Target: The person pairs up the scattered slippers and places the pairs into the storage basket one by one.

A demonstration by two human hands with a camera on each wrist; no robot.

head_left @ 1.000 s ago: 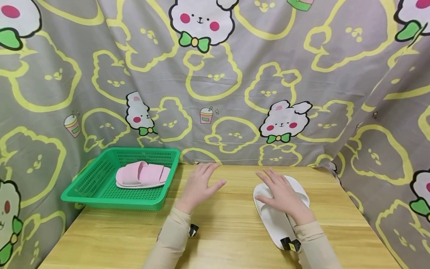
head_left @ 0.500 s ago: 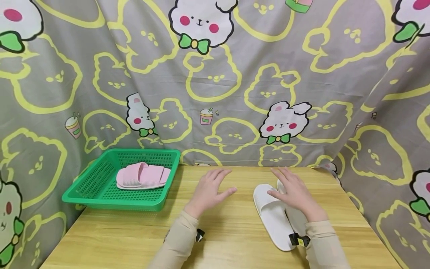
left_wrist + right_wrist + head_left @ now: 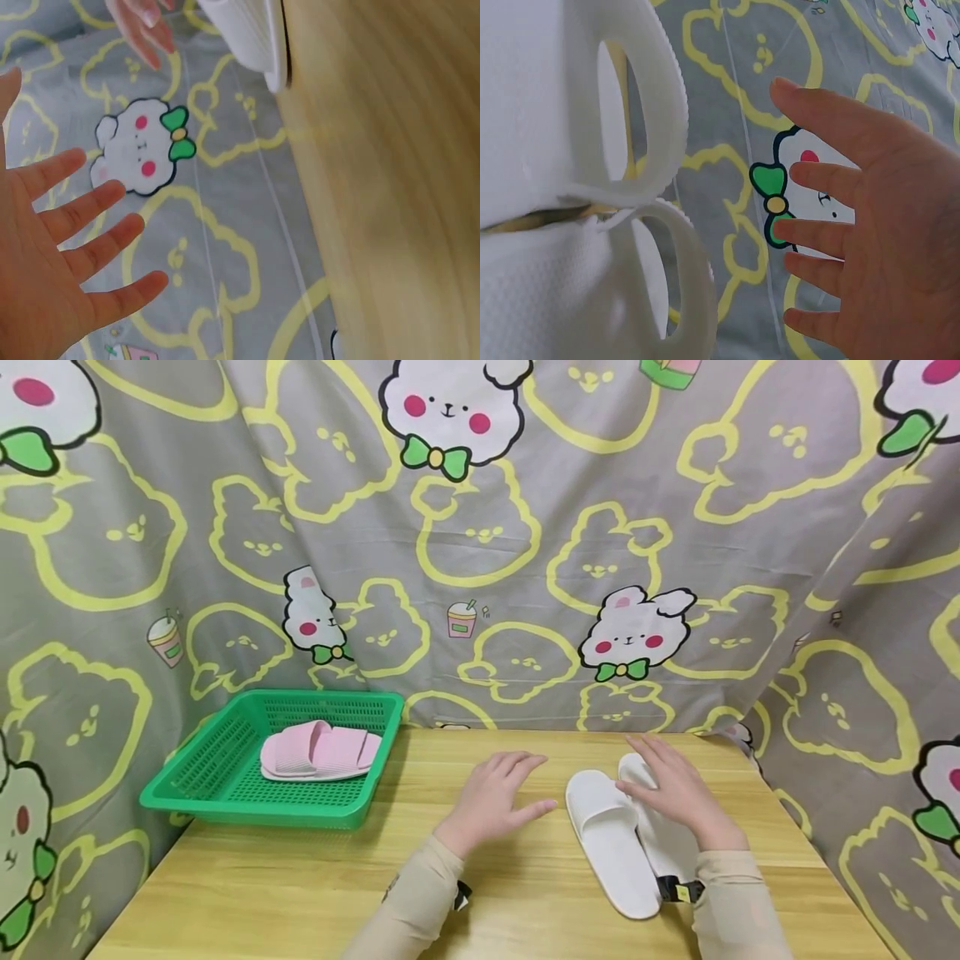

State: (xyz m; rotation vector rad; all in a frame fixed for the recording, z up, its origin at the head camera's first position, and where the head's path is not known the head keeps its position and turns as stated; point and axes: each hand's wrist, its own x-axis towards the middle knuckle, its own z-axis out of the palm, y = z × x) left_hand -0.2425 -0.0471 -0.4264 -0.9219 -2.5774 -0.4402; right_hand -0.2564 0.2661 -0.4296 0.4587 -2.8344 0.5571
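Observation:
Two white slippers lie side by side on the right of the wooden table, toes pointing away. The left slipper (image 3: 617,852) shows whole; the right slipper (image 3: 667,847) is partly covered by my right hand (image 3: 678,789) in the head view. That hand hovers over it with fingers spread and nothing held. Left of the pair, my left hand (image 3: 495,802) is held above the table, its fingers extended toward the slippers. In the left wrist view the left palm (image 3: 45,262) is bare. Both slipper straps (image 3: 664,97) appear close up in the right wrist view, apart from the fingers.
A green plastic basket (image 3: 255,817) stands at the table's left back, with a pink slipper (image 3: 322,752) inside. Behind and around the wooden table (image 3: 300,893) hangs a grey patterned curtain (image 3: 510,693). Black straps (image 3: 678,889) sit at the wrists.
Both hands have shifted to the right. My right hand has moved off the left slipper to above the right one, and my left hand is nearer the pair. The slippers stay put.

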